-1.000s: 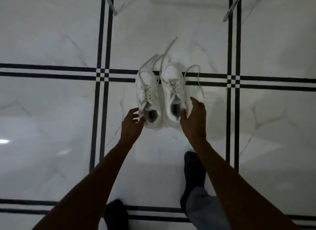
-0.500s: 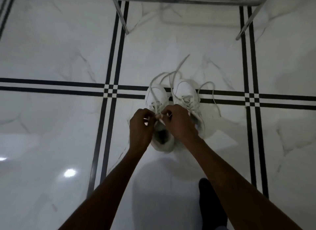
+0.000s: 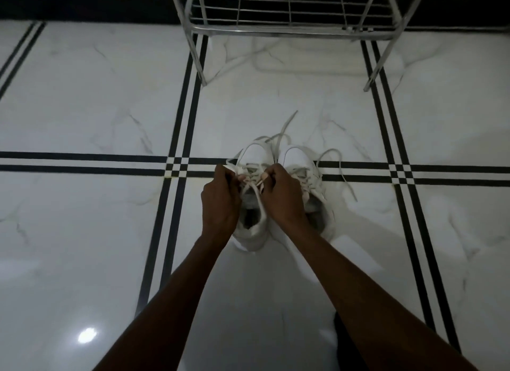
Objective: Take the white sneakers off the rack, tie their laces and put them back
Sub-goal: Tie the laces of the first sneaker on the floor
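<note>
Two white sneakers stand side by side on the marble floor, toes pointing away from me. Over the left sneaker (image 3: 255,156) my left hand (image 3: 220,199) and my right hand (image 3: 284,196) are both closed on its laces, pulling them apart above the tongue. The right sneaker (image 3: 298,158) is partly hidden by my right hand; its laces (image 3: 342,174) lie loose on the floor to the right. The metal shoe rack (image 3: 292,35) stands beyond the sneakers at the top of the view.
The floor is glossy white marble with black double stripes (image 3: 82,162). The rack's two front legs (image 3: 198,64) reach the floor ahead of the shoes. My dark-socked foot (image 3: 350,343) shows at the bottom right.
My hands went from beside the sneakers' heels to the left sneaker's laces and took hold of them. The view tilted up, bringing the rack into sight.
</note>
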Demonstrator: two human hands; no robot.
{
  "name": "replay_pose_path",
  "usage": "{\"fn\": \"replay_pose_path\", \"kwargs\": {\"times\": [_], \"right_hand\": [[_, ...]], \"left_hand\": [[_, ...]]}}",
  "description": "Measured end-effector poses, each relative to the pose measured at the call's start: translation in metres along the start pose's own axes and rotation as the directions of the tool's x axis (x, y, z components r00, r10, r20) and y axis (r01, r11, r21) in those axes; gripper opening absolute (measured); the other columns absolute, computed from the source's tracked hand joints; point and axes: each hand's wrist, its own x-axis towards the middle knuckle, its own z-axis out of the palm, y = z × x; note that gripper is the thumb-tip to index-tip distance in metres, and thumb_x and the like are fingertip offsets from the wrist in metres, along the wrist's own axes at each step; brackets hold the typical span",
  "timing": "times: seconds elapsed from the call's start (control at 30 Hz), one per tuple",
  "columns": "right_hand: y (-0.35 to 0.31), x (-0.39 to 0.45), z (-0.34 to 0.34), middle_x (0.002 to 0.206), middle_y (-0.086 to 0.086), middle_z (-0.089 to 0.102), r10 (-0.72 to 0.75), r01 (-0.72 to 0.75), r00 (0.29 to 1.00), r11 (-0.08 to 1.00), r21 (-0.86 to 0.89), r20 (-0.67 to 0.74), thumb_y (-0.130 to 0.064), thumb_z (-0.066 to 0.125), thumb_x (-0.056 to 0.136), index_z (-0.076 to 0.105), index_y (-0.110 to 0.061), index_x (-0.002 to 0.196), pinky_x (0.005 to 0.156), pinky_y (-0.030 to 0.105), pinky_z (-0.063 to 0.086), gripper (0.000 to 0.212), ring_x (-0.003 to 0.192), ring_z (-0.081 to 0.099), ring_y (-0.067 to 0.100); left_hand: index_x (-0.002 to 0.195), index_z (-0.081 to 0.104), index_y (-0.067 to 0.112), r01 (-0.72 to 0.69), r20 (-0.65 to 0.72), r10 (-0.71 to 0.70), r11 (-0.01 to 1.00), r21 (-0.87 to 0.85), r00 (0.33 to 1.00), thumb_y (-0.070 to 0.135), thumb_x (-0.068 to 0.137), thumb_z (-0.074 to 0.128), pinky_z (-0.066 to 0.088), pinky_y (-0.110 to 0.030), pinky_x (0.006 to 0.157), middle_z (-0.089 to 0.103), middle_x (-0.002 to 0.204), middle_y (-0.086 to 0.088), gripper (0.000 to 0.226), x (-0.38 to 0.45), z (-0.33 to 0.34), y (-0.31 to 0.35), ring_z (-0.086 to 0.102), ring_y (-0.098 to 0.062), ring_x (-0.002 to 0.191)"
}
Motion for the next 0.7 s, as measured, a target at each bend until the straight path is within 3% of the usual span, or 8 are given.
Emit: {"fn": "replay_pose_path", "kwargs": {"times": [0.17, 0.23, 0.33, 0.4, 0.5, 0.6, 0.67, 0.7], "right_hand": [[-0.007, -0.007, -0.009, 0.098, 0.005, 0.071, 0.208, -0.243, 0.960, 0.952, 0.187, 0.187, -0.020, 0.053, 0.095, 0.062, -0.011, 0.100, 0.088, 0.042, 0.054, 0.013, 0.096, 0.066, 0.025], [-0.011, -0.005, -0.012, 0.101, 0.003, 0.072, 0.282, -0.367, 0.910, 0.888, 0.276, 0.304, -0.028, 0.054, 0.094, 0.064, -0.014, 0.101, 0.092, 0.043, 0.055, 0.018, 0.098, 0.067, 0.023], [-0.018, 0.001, -0.017, 0.093, 0.001, 0.075, 0.291, -0.424, 0.897, 0.778, 0.464, 0.332, -0.027, 0.056, 0.093, 0.069, -0.018, 0.096, 0.089, 0.042, 0.058, 0.016, 0.093, 0.071, 0.018], [-0.026, 0.003, -0.024, 0.081, -0.002, 0.075, 0.231, -0.360, 0.929, 0.750, 0.556, 0.289, -0.023, 0.061, 0.095, 0.071, -0.014, 0.100, 0.079, 0.033, 0.058, 0.014, 0.080, 0.071, 0.009], [-0.038, 0.003, -0.035, 0.080, 0.005, 0.075, -0.003, -0.142, 0.955, 0.872, 0.468, 0.295, -0.012, 0.062, 0.094, 0.076, -0.017, 0.099, 0.073, 0.029, 0.057, 0.016, 0.072, 0.070, 0.010], [-0.048, 0.003, -0.045, 0.090, 0.005, 0.076, -0.152, -0.009, 0.819, 0.961, 0.277, 0.554, -0.012, 0.056, 0.096, 0.075, -0.017, 0.098, 0.070, 0.022, 0.052, 0.020, 0.079, 0.068, 0.008], [-0.053, 0.005, -0.054, 0.094, -0.002, 0.075, -0.160, 0.001, 0.722, 0.973, 0.231, 0.673, -0.028, 0.057, 0.099, 0.073, -0.018, 0.102, 0.067, 0.013, 0.050, 0.019, 0.081, 0.067, 0.000], [-0.055, 0.006, -0.056, 0.093, -0.005, 0.075, -0.173, 0.016, 0.718, 0.973, 0.232, 0.674, -0.036, 0.058, 0.099, 0.073, -0.019, 0.099, 0.068, 0.014, 0.053, 0.023, 0.082, 0.068, -0.001]], "left_hand": [[0.096, 0.058, 0.005, 0.121, 0.101, -0.107, 0.983, -0.139, 0.989, 0.017, 0.099, 0.062, 0.046, -0.026, 0.064, 0.071, 0.088, -0.007, 0.013, -0.009, -0.014, 0.002, 0.063, -0.013, 0.072], [0.097, 0.064, 0.007, 0.224, 0.232, -0.162, 0.937, -0.269, 0.959, 0.029, 0.099, 0.064, 0.057, -0.032, 0.079, 0.074, 0.095, -0.007, 0.022, -0.005, -0.021, 0.001, 0.069, -0.018, 0.089], [0.097, 0.070, 0.011, 0.342, 0.367, -0.159, 0.788, -0.513, 0.917, 0.035, 0.102, 0.058, 0.057, -0.042, 0.098, 0.077, 0.104, -0.011, 0.027, 0.002, -0.036, 0.007, 0.072, -0.026, 0.106], [0.098, 0.070, 0.010, 0.327, 0.360, -0.125, 0.744, -0.582, 0.925, 0.032, 0.105, 0.054, 0.057, -0.039, 0.099, 0.076, 0.108, -0.013, 0.028, 0.008, -0.046, 0.015, 0.071, -0.027, 0.109], [0.101, 0.073, 0.012, 0.156, 0.269, -0.007, 0.829, -0.538, 0.963, 0.034, 0.105, 0.054, 0.058, -0.032, 0.090, 0.078, 0.104, -0.003, 0.030, 0.018, -0.060, 0.030, 0.072, -0.021, 0.105], [0.105, 0.074, 0.010, 0.063, 0.259, 0.075, 0.871, -0.487, 0.963, 0.033, 0.105, 0.055, 0.056, -0.019, 0.071, 0.077, 0.105, 0.002, 0.030, 0.030, -0.067, 0.039, 0.072, -0.011, 0.096], [0.106, 0.073, 0.009, 0.073, 0.303, 0.082, 0.881, -0.468, 0.949, 0.035, 0.105, 0.053, 0.054, -0.021, 0.066, 0.076, 0.107, -0.001, 0.032, 0.036, -0.066, 0.038, 0.072, -0.016, 0.092], [0.106, 0.071, 0.007, 0.087, 0.338, 0.087, 0.879, -0.468, 0.937, 0.036, 0.106, 0.052, 0.053, -0.024, 0.066, 0.076, 0.105, -0.004, 0.035, 0.037, -0.065, 0.037, 0.070, -0.019, 0.089]]}}
